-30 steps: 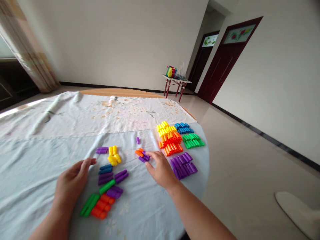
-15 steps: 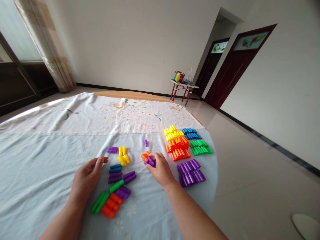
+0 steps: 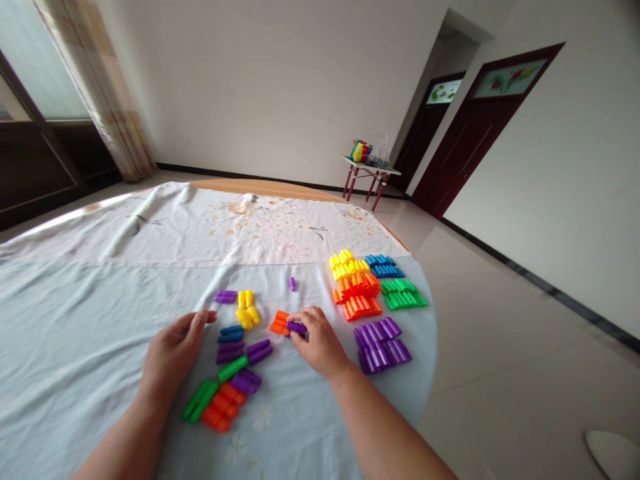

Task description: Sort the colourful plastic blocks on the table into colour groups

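My right hand [image 3: 320, 341] pinches a purple bullet-shaped plastic piece [image 3: 297, 327] between thumb and fingers. Against it on the cloth lie orange pieces [image 3: 279, 323]. My left hand [image 3: 175, 347] rests at the left with the thumb stretched out and nothing visible in it; its lower fingers are partly hidden. Between my hands are small groups of similar pieces: purple [image 3: 226, 297], yellow [image 3: 247, 310], blue [image 3: 231, 334], green [image 3: 201, 401] and orange [image 3: 223, 407]. A single purple piece [image 3: 293, 284] stands farther off.
Stacked rows of yellow [image 3: 349, 265], blue [image 3: 384, 266], orange [image 3: 358, 295], green [image 3: 403, 294] and purple pieces [image 3: 382, 345] sit near the right edge of the cloth-covered round table [image 3: 115, 293]. A small table [image 3: 371, 163] with bags stands by the far wall.
The orange pieces have moved slightly left on the cloth. My right hand has turned the purple piece so it lies nearly level. My left hand has stayed in place.
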`<state>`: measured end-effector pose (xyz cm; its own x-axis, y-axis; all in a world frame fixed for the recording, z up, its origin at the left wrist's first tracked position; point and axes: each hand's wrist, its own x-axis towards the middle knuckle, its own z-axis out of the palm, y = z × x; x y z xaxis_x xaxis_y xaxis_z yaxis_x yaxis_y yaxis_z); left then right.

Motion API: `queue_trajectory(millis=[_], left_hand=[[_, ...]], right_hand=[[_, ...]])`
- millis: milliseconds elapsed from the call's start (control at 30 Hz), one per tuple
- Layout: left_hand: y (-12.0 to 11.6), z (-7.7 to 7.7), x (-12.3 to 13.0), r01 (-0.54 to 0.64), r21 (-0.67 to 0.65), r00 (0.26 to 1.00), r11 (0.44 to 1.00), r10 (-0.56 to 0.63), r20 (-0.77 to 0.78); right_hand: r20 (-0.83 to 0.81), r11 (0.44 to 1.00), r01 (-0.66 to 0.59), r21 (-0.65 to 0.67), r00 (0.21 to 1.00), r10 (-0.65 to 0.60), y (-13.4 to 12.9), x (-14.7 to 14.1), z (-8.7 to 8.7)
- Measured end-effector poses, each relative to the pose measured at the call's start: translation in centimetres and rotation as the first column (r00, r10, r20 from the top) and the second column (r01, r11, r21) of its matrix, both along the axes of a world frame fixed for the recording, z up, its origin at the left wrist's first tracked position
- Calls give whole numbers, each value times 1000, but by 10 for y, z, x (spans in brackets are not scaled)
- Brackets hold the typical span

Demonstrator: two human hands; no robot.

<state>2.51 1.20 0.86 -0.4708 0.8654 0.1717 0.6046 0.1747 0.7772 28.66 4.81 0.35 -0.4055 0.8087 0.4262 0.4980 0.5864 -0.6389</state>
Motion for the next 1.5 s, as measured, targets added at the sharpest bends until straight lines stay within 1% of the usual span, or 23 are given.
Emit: queue_trajectory(millis=[67, 133, 200, 267, 333, 400, 467, 533, 600, 667, 733, 800, 900, 967, 1067, 1167, 1300, 1400, 1500], left_hand=[[-1, 0, 0, 7, -20, 1000, 1000, -7, 7], [-1, 1, 1, 38, 0, 999, 999, -38, -8], [-2, 3, 5, 137, 76, 990, 988, -133, -51], [-2, 5, 12, 282, 146, 957, 948, -266, -116], [-1, 6, 20, 403, 160, 909, 901, -375, -180], [0, 6, 26, 472, 140, 871, 870, -436, -228], [0, 6, 28, 495, 127, 855, 860, -456, -248], [0, 5, 26, 450, 127, 881, 884, -416, -227], [-1, 6, 20, 347, 123, 929, 930, -322, -180], [-2, 7, 15, 224, 95, 967, 970, -209, -145], [-2, 9, 10, 125, 54, 984, 991, -117, -131], [-2, 10, 9, 70, 22, 991, 997, -67, -113], [-1, 9, 8, 57, -6, 996, 998, -57, -70], [-1, 8, 8, 57, -23, 997, 998, -58, -52], [-2, 7, 8, 64, -18, 997, 998, -65, -47], [-3, 7, 7, 67, 7, 995, 998, -66, -72], [-3, 7, 7, 77, 34, 995, 996, -75, -69], [-2, 9, 6, 71, 16, 996, 997, -70, -64], [-1, 11, 4, 59, -35, 997, 998, -61, -47]], right_hand=[[8, 1000, 5, -2, 1000, -5, 0, -3, -1], [-6, 1000, -8, -20, 1000, 8, -1, -6, -2], [-28, 998, -48, -37, 998, 47, -2, -10, -2], [-48, 995, -94, -37, 995, 92, -5, -15, -2], [-63, 989, -143, -30, 988, 141, -6, -18, -1], [-77, 982, -189, -24, 980, 186, -7, -19, 0], [-92, 981, -193, -11, 977, 191, -7, -18, 1], [-92, 989, -148, 7, 985, 148, -6, -14, 2], [-58, 994, -111, 16, 992, 112, -4, -9, 3], [-8, 993, -119, 1, 993, 119, -4, -3, 5], [18, 992, -122, -18, 992, 122, -6, 1, 8], [27, 997, -70, -17, 997, 70, -8, 2, 11], [70, 997, 71, 4, 995, -72, -10, -1, 12], [122, 993, 120, 8, 985, -120, -10, -2, 10], [177, 996, 86, -6, 981, -84, -9, -1, 7], [164, 999, 33, -2, 986, -32, -9, 1, 7], [123, 998, 58, 3, 991, -58, -11, 0, 12], [148, 997, 72, -28, 987, -67, -13, -5, 13], [163, 999, 13, -46, 987, -5, -13, -5, 17]])
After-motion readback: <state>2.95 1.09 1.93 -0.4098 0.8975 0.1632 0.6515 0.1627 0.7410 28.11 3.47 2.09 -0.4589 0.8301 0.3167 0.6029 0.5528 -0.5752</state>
